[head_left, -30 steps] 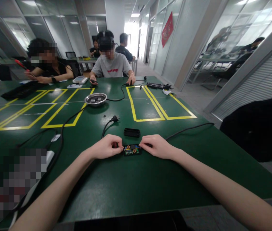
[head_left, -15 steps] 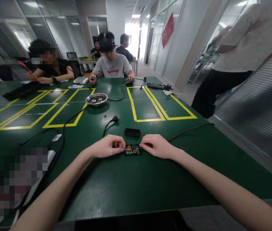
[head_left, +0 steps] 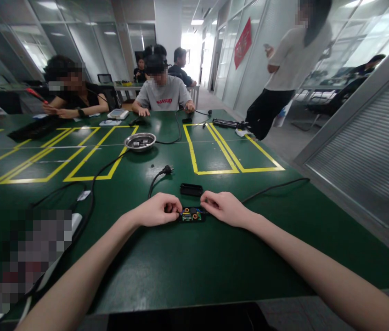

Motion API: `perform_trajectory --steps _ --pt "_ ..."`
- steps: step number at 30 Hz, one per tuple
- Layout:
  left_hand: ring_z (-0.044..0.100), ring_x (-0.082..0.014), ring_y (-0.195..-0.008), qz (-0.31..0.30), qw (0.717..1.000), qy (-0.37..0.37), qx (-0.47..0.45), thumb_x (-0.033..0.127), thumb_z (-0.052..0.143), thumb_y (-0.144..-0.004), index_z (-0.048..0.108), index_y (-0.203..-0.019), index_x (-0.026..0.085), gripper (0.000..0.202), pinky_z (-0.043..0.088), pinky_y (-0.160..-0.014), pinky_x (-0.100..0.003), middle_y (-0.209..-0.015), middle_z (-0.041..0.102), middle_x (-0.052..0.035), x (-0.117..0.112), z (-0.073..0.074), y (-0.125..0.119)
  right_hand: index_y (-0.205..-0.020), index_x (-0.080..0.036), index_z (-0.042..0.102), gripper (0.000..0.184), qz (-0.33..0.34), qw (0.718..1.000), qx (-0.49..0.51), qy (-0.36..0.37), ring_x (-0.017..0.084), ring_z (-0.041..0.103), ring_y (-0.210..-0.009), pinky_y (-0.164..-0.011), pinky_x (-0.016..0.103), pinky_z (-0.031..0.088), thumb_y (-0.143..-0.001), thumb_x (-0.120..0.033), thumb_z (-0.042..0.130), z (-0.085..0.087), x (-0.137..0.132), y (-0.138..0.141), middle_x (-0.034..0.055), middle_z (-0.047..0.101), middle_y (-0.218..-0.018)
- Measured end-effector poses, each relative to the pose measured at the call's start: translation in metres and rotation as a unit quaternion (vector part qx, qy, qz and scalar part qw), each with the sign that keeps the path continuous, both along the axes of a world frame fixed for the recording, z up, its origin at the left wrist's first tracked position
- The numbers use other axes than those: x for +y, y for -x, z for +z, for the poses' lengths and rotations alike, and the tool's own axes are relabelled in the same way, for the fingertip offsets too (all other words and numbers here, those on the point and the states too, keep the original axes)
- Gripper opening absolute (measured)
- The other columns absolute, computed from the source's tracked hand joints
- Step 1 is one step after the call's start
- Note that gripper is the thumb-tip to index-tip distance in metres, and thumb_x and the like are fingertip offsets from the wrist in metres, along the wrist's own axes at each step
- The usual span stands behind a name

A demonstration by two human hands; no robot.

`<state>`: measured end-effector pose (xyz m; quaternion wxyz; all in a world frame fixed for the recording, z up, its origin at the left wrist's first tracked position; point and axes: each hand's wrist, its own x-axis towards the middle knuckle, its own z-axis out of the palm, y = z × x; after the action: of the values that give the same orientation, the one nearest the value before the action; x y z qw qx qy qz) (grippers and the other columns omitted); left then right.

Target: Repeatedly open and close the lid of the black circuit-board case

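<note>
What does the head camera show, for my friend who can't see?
A left hand and right hand flank a small circuit board on a green table. Behind it lie a black shell, a plug and a metal bowl.

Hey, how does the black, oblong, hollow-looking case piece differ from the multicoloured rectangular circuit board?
Colour: the black, oblong, hollow-looking case piece looks plain black, while the multicoloured rectangular circuit board shows green, blue and yellow, plus two copper-coloured rings.
Place: the case piece lies farther from the wearer; the circuit board lies nearer, between the left hand and right hand.
Shared: both run lengthwise left to right.
</note>
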<state>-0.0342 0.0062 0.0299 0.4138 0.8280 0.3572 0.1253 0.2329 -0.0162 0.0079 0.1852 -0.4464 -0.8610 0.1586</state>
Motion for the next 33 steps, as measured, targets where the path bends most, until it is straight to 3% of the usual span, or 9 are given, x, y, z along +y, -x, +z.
perform_trajectory --steps 6,11,16,21,24,28,30,33 --pt "0.055 -0.0131 -0.066 0.003 1.000 -0.007 0.003 0.020 0.058 -0.081 0.073 -0.088 0.013 0.018 0.041 -0.062 -0.023 -0.074 0.066 -0.0011 0.002 0.000 -0.001 -0.098 -0.022 0.057 0.005 0.020 0.999 0.011 0.048 0.013 0.048 -0.050 -0.060 0.024 0.031 -0.101 -0.022 0.053 0.002 0.001 -0.001 -0.0089 0.053 -0.056" --pt "0.055 -0.0141 -0.070 0.005 1.000 -0.008 -0.004 0.035 0.058 -0.092 0.073 -0.087 0.014 0.027 0.042 -0.065 -0.023 -0.078 0.069 -0.0027 0.002 0.000 -0.002 -0.097 -0.022 0.060 0.006 0.013 1.000 -0.020 0.009 0.013 0.051 -0.053 -0.058 0.025 0.028 -0.100 -0.023 0.055 0.000 0.002 0.000 -0.0065 0.056 -0.059" --pt "0.056 -0.0149 -0.071 0.038 0.999 0.002 -0.025 0.031 0.050 -0.093 0.066 -0.089 0.017 0.022 0.044 -0.068 -0.024 -0.076 0.065 0.0003 0.003 0.000 -0.001 -0.101 -0.022 0.061 0.008 0.009 0.999 -0.042 -0.013 0.014 0.054 -0.053 -0.058 0.025 0.029 -0.101 -0.023 0.053 -0.002 0.002 0.002 -0.0056 0.059 -0.059" --pt "0.057 -0.0164 -0.065 0.102 0.989 -0.104 0.037 0.028 0.045 -0.096 0.065 -0.093 0.020 0.022 0.042 -0.065 -0.026 -0.071 0.064 0.0010 0.000 -0.009 -0.009 -0.104 -0.022 0.063 0.010 -0.028 0.995 -0.091 -0.031 0.016 0.058 -0.055 -0.058 0.026 0.029 -0.101 -0.025 0.054 0.000 0.001 0.008 -0.0034 0.062 -0.061" --pt "0.062 -0.0189 -0.072 0.109 0.971 -0.184 0.106 0.025 0.049 -0.096 0.069 -0.097 0.023 0.021 0.041 -0.068 -0.027 -0.082 0.071 -0.0017 -0.004 -0.015 -0.015 -0.106 -0.022 0.064 0.011 -0.056 0.990 -0.120 -0.040 0.016 0.060 -0.056 -0.058 0.026 0.029 -0.101 -0.027 0.055 0.002 0.000 0.011 -0.0020 0.064 -0.063" --pt "0.065 -0.0201 -0.073 0.100 0.960 -0.221 0.139 0.025 0.050 -0.097 0.071 -0.101 0.027 0.021 0.042 -0.068 -0.027 -0.081 0.073 -0.0015 -0.006 -0.017 -0.019 -0.105 -0.022 0.065 0.011 -0.082 0.988 -0.126 -0.045 0.017 0.060 -0.057 -0.058 0.026 0.031 -0.100 -0.027 0.056 0.001 -0.002 0.013 -0.0011 0.065 -0.064" --pt "0.066 -0.0203 -0.074 0.096 0.956 -0.233 0.148 0.026 0.050 -0.098 0.071 -0.103 0.027 0.022 0.042 -0.069 -0.026 -0.080 0.073 -0.0014 -0.005 -0.016 -0.019 -0.105 -0.022 0.064 0.011 -0.084 0.990 -0.104 -0.053 0.016 0.061 -0.059 -0.059 0.026 0.034 -0.098 -0.026 0.057 -0.001 -0.002 0.012 -0.0002 0.067 -0.071" --pt "0.067 -0.0211 -0.075 0.090 0.954 -0.243 0.154 0.026 0.048 -0.099 0.070 -0.109 0.027 0.024 0.044 -0.071 -0.027 -0.080 0.072 -0.0021 -0.005 -0.016 -0.019 -0.112 -0.021 0.064 0.020 -0.078 0.992 -0.026 -0.099 0.020 0.067 -0.082 -0.071 0.029 0.048 -0.093 -0.024 0.059 -0.007 0.000 0.010 0.0071 0.071 -0.104"
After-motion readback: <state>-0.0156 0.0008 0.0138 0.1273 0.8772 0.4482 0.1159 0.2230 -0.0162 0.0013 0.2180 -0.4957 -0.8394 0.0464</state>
